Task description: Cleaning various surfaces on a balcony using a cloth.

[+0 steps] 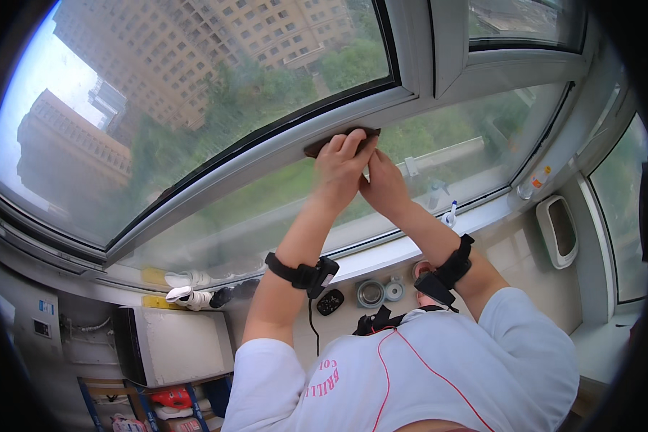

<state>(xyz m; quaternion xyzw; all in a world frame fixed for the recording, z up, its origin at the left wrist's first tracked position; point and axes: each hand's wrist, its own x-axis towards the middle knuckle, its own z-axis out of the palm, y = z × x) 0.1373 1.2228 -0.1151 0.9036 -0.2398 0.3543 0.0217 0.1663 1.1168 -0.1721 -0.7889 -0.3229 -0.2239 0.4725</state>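
Observation:
A dark brown cloth (316, 147) lies flat against the white window frame (281, 141), at the rail above the lower glass pane (443, 127). My left hand (341, 170) presses on the cloth with its fingers bent over it. Close against it is my right hand (386, 181), its fingertips meeting the left hand near the cloth's right end. Whether the right fingers also grip the cloth is hidden. Both arms reach up and forward, and each forearm wears a black strap with a small device.
On the sill stand a spray bottle (450, 216) and a plastic bottle with an orange cap (535, 182). Pet bowls (371, 293), a black tray (330, 302) and a litter box (556, 232) are on the floor. White shoes (190, 298) sit beside a white-topped appliance (189, 345) at left.

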